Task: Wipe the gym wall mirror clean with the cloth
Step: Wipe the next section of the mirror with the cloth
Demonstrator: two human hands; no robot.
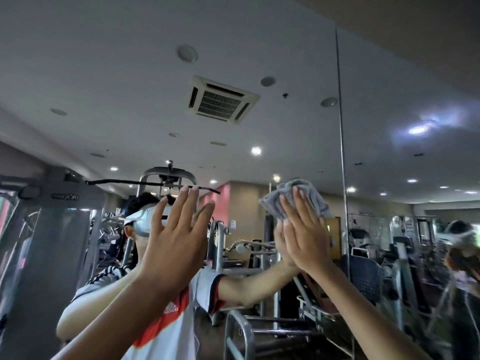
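You're mid-wipe: your right hand (304, 240) presses the grey cloth (319, 200) flat to the wall mirror (104, 87), fingers (302, 203) straight, not curled round it. Your left hand (176, 237) is spread open at the glass, holding nothing. Next, sweep toward the panel seam (342, 152) with even pressure.

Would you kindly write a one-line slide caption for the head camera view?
Right hand presses a crumpled grey cloth against the gym wall mirror; left hand raised open beside it.

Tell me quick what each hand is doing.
Left hand: open, fingers straight, holding nothing.
Right hand: open, flat fingers pressing the cloth against the mirror.
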